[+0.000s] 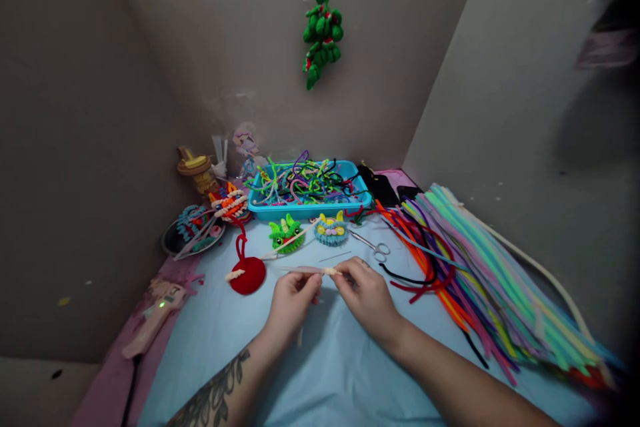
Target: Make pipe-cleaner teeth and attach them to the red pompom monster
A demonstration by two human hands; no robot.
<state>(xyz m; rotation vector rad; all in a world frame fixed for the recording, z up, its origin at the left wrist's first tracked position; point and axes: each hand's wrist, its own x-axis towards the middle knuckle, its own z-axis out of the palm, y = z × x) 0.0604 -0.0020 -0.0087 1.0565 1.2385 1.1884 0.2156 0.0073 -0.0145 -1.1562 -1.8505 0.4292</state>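
Note:
Both hands meet over the front middle of the table, fingers pinched. Between them is a cream pipe cleaner [331, 271], wound into a short coil. My left hand [296, 295] grips it at the left end, and a thin pale pointed length sticks out leftward past the fingers. My right hand [364, 290] pinches the coil's right end. To the left lies a round red piece [249, 276] with a red loop and a cream twist on it. Beyond the hands sit a green horned face [287, 235] and a blue face with yellow ears [331, 229], both fuzzy.
Scissors [373, 245] lie beyond my right hand. A blue tray [310, 211] of pipe cleaner scraps stands at the back. Bundled coloured pipe cleaners [500, 280] cover the right side. A pink glue gun [159, 320] and a metal bowl [173, 243] are left. A green ornament [323, 37] hangs above.

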